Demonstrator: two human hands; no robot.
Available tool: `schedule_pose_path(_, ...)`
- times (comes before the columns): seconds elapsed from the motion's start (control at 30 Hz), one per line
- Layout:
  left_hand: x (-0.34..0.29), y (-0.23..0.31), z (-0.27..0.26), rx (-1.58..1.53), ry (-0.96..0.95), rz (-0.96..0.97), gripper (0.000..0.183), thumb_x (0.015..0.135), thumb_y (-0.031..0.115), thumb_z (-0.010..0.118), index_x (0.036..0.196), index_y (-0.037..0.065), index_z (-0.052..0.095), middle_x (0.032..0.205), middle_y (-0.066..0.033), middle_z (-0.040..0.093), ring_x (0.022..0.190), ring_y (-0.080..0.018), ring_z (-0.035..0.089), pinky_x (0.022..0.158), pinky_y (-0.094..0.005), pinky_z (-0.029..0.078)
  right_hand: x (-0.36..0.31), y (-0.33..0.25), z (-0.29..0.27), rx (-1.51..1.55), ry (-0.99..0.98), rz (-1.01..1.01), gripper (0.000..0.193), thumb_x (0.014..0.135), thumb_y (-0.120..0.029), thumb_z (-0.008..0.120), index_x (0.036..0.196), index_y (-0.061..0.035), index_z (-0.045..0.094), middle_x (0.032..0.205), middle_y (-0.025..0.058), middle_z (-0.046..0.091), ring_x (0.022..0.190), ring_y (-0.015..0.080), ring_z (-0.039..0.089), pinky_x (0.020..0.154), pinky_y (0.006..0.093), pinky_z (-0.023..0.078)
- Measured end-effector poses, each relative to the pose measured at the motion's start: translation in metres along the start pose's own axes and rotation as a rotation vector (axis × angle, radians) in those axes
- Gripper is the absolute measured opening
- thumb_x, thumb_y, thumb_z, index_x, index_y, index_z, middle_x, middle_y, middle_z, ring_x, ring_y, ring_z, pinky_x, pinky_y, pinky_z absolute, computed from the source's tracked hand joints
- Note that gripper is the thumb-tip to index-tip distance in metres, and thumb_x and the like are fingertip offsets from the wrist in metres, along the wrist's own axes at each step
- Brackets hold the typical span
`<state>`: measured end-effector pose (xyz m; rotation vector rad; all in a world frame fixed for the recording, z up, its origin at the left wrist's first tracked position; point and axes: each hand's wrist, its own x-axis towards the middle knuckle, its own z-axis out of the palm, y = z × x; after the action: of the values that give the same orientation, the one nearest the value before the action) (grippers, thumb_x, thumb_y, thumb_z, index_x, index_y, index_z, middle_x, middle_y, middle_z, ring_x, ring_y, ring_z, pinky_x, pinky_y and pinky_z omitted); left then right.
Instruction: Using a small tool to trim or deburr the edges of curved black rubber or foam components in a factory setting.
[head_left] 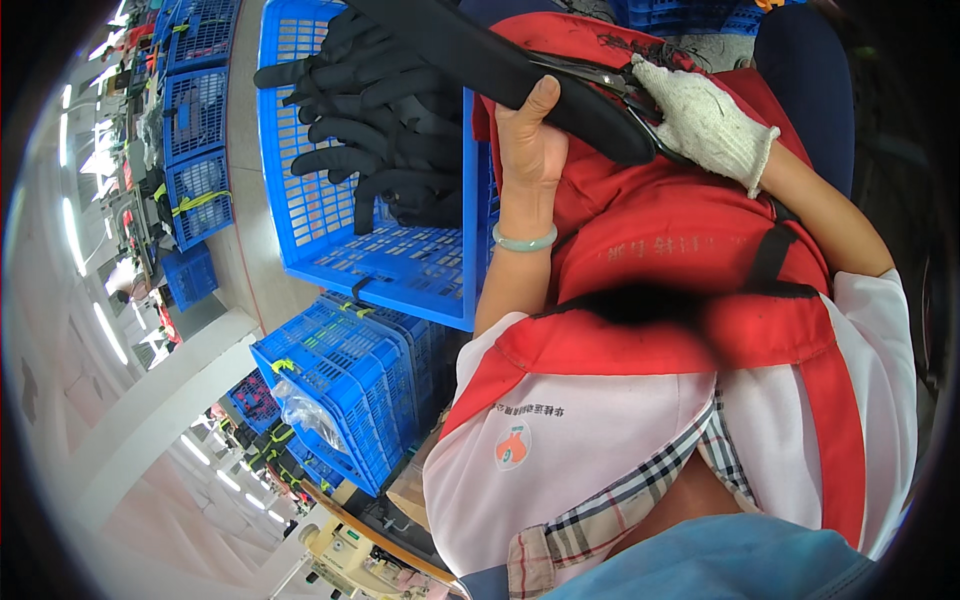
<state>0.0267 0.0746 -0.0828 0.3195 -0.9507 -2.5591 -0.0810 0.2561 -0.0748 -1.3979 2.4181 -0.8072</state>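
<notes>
My left hand (532, 140), bare and with a pale green bangle at the wrist, grips a long black padded fabric strip (485, 62) from below, thumb up along its edge. The strip slants across my lap, its rounded end near my right hand. That hand (702, 118) wears a white knit glove and is closed round a pair of scissors (585, 72). Their metal blades point left and lie against the strip's upper edge; the glove partly hides the handles. Dark thread scraps (645, 48) lie on my red apron (640, 215) beyond the scissors.
At my left stands a blue plastic crate (372, 290) heaped with similar black strips (385, 115). Nearer are stacked blue crates (345, 375), one with clear plastic film. More crates (195, 120) line the far left. A cream-coloured sewing machine (350, 555) shows at the bottom.
</notes>
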Motion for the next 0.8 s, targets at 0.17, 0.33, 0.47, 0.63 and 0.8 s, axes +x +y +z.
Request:
schedule_pose_path(0.17,0.0,-0.003,0.0,-0.02,0.023,-0.005,0.04,0.08,0.002,0.072,0.117,0.01,0.058,0.108,-0.0029,0.062,0.102,-0.0202,0.059,0.098,-0.0365,0.046,-0.001,0.004,0.006,0.057,0.041,-0.033,0.048,0.085,-0.026,0.064,0.122,0.0003,0.049,0.082,0.0222,0.063,0.078,0.0383,0.063,0.067,0.0443,0.05)
schedule_pose_path(0.33,0.001,-0.006,-0.003,-0.021,0.024,-0.033,0.037,0.081,0.007,0.073,0.115,0.008,0.057,0.107,-0.0064,0.062,0.099,-0.0221,0.06,0.094,-0.0373,0.048,0.003,0.002,0.008,0.102,0.034,-0.02,0.041,0.086,-0.028,0.064,0.113,0.0007,0.054,0.082,0.0224,0.062,0.078,0.0395,0.062,0.067,0.0449,0.049)
schedule_pose_path(0.47,0.002,-0.005,-0.001,-0.042,-0.022,-0.034,0.032,0.082,0.008,0.072,0.11,0.006,0.058,0.103,-0.0069,0.062,0.096,-0.0227,0.06,0.09,-0.038,0.049,0.005,0.003,0.007,0.211,0.07,-0.067,0.037,0.087,-0.029,0.064,0.106,0.0007,0.056,0.082,0.0224,0.062,0.078,0.0406,0.061,0.066,0.0442,0.048)
schedule_pose_path(0.63,-0.003,-0.007,0.005,-0.029,-0.021,-0.021,0.028,0.083,0.008,0.07,0.108,0.006,0.057,0.097,-0.0062,0.061,0.092,-0.0225,0.06,0.088,-0.0383,0.05,0.008,-0.001,-0.006,0.65,0.007,0.105,0.031,0.089,-0.028,0.063,0.102,-0.0011,0.055,0.083,0.0181,0.059,0.064,0.0368,0.053,0.061,0.0392,0.046)
schedule_pose_path(0.8,-0.01,-0.009,0.008,0.209,0.13,0.066,0.026,0.086,0.014,0.07,0.108,0.002,0.061,0.097,-0.0001,0.061,0.088,-0.0101,0.056,0.082,-0.0266,0.045,0.01,-0.012,-0.022,0.374,-0.065,-0.157,0.029,0.081,-0.015,0.067,0.103,0.0,0.055,0.083,0.0183,0.058,0.073,0.0349,0.057,0.066,0.0377,0.048)
